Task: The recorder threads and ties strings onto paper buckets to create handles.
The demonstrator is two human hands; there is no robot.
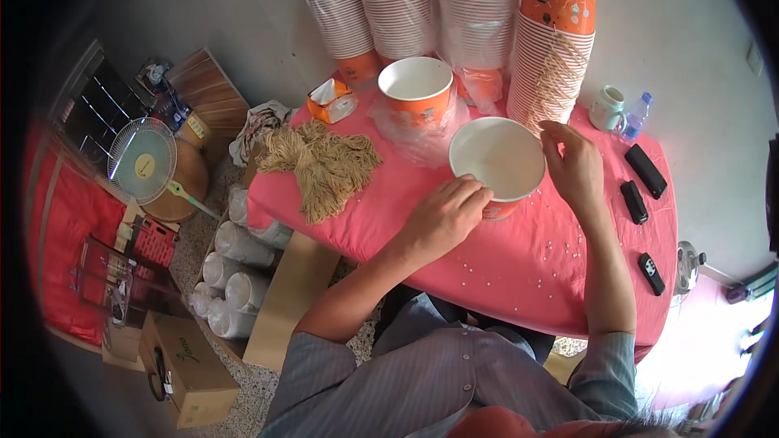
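Observation:
An orange paper bucket [492, 212] with a white inside stands in front of me on the pink-covered table, its open mouth facing up. My left hand [451, 211] grips its near left rim, thumb and fingers over the edge. Beside the right rim, my right hand [574, 162] is closed in a pinch; what lies between its fingertips is too small to make out. Just beyond those fingers, tan cords [555, 73] hang down the side of a tall stack of nested buckets [531, 53]. A second orange bucket [415, 105] sits farther back on crumpled clear plastic.
A bundle of tan cord [323, 169] lies on the left, near an orange tissue pack [331, 101]. More bagged bucket stacks [393, 4] line the wall. Small white beads dot the pink cloth [487, 276]. At right are a mug [607, 108], a bottle [638, 117] and a remote [651, 273].

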